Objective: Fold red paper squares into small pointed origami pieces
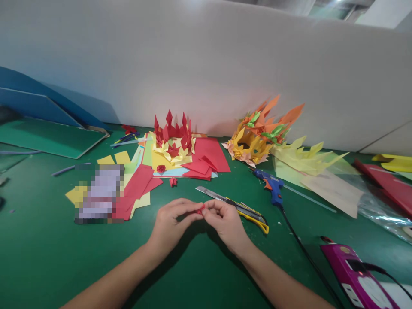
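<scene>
Between my fingertips is a small piece of folded red paper, mostly hidden by the fingers. My left hand pinches it from the left, and my right hand pinches it from the right. Just beyond my right hand lies a yellow and black utility knife, its blade out and pointing left. A small folded red paper piece and a red paper flower rest farther back. Behind them stands a red and yellow paper crown.
Red paper sheets lie at the left beside a pixelated object. An orange paper crown and a yellow paper crown stand back right. A blue glue gun trails its cord towards a magenta power strip.
</scene>
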`<control>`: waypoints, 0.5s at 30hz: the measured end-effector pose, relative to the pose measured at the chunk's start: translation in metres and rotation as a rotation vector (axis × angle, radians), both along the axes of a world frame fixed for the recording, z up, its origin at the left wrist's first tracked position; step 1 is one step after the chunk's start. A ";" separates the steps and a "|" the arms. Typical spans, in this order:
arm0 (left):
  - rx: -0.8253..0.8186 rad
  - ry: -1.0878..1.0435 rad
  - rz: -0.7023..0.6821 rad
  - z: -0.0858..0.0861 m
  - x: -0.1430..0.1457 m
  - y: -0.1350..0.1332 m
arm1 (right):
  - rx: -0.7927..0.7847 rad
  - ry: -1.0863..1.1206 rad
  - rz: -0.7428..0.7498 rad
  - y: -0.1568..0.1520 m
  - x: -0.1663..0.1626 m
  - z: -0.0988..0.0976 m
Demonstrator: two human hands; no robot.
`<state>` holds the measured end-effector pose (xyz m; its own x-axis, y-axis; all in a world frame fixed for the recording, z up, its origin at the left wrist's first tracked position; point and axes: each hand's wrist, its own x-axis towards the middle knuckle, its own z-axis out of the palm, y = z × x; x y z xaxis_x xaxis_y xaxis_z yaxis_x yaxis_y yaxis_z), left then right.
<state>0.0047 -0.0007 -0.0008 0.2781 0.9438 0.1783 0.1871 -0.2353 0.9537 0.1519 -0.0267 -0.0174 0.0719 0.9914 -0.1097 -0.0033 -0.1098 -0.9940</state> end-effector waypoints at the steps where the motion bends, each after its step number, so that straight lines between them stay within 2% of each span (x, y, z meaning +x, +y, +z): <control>1: -0.040 -0.019 0.011 0.000 0.000 0.000 | 0.018 -0.015 -0.010 -0.001 -0.001 0.000; 8: -0.462 -0.165 0.077 0.000 0.002 0.002 | 0.211 -0.265 -0.008 -0.005 0.000 0.005; 11: -0.592 -0.229 0.088 0.001 0.003 0.002 | 0.365 -0.418 -0.026 -0.005 0.001 0.002; 15: -0.688 -0.284 0.091 0.001 0.003 0.002 | 0.625 -0.634 -0.056 -0.005 0.001 -0.003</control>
